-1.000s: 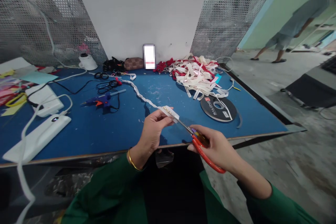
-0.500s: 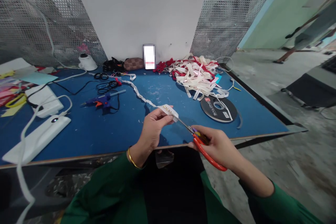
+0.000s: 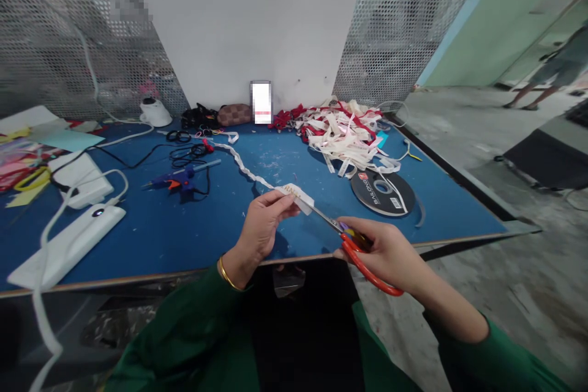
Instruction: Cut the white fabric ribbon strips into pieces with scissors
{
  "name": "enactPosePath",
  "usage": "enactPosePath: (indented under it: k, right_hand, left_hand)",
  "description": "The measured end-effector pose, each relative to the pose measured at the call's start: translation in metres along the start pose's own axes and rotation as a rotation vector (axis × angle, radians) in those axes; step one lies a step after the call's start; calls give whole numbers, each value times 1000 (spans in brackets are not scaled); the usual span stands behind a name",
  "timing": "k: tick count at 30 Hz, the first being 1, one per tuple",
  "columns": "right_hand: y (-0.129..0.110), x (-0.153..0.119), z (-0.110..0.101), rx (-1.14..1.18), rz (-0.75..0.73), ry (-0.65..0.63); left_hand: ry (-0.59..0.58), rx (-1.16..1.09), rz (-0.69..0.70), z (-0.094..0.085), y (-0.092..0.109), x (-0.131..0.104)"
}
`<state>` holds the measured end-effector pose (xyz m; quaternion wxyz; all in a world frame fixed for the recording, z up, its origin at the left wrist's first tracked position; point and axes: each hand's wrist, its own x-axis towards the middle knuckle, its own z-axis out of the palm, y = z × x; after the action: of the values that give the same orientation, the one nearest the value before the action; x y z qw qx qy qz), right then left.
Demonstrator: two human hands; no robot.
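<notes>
Between the thumb and fingers of my left hand (image 3: 264, 220) is the end of a white ribbon (image 3: 304, 201) with gold lettering. The ribbon's twisted length runs back over the blue table to the upper left. My right hand (image 3: 381, 251) grips scissors (image 3: 367, 269) with a red handle, a thumb and fingers around the handles. Their metal blades point left and meet the ribbon's end close to my left fingertips. How far the blades are apart is hard to make out.
A black spool (image 3: 383, 193) lies right of my hands, before a heap of white and red ribbons (image 3: 344, 131). A blue glue gun (image 3: 179, 179), cords and a white power strip (image 3: 68, 245) lie to the left. A phone (image 3: 261, 101) stands against the white board (image 3: 257, 30).
The scissors and my right hand have shifted slightly right and down. My left hand has moved a little left, still pinching the ribbon. A person in the background has changed position.
</notes>
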<state>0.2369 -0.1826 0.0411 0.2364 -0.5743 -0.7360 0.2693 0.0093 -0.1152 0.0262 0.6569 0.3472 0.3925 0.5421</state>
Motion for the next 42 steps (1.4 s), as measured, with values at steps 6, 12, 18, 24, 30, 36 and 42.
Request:
enactPosePath:
  k: [6, 12, 18, 24, 30, 36, 42]
  right_hand:
    - [-3, 1, 3, 25, 30, -14]
    - [-8, 4, 1, -33, 48, -33]
    - [-4, 2, 4, 46, 51, -36]
    - [1, -2, 8, 94, 58, -58]
    - [-2, -1, 9, 136, 77, -83]
    - [-9, 2, 7, 137, 101, -93]
    - [-7, 2, 6, 94, 100, -89]
  left_hand:
    - [44, 76, 38, -1, -6, 0]
    - [16, 92, 58, -1, -10, -1]
    - [8, 68, 65, 3, -8, -3]
    - [13, 63, 72, 2, -11, -3]
    - [-23, 72, 80, -2, -17, -1]
    - [-46, 37, 50, -2, -18, -2]
    - [-65, 43, 53, -2, -17, -2]
